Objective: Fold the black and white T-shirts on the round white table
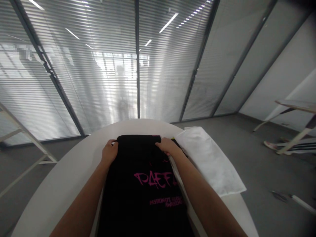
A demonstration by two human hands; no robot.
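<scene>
A black garment (128, 184) with pink lettering lies lengthwise on the white table (66, 174), its sides folded in so that the print is cut off at the right. My left hand (110, 152) pinches its far left corner between thumb and fingers. At the far right edge, my right hand (168, 146) grips the cloth with the thumb on top. Just right of that hand lies a folded white cloth (207, 161), with a bit of dark and yellow-green fabric showing at its left side. The near end of the black garment runs out of view.
Beyond the table stands a glass partition (163, 79) with blinds. A light metal frame (27, 135) stands at the left. To the right are another table (298, 105) and a person's leg and shoe (276, 144). A white rod-like thing (302, 203) lies on the floor.
</scene>
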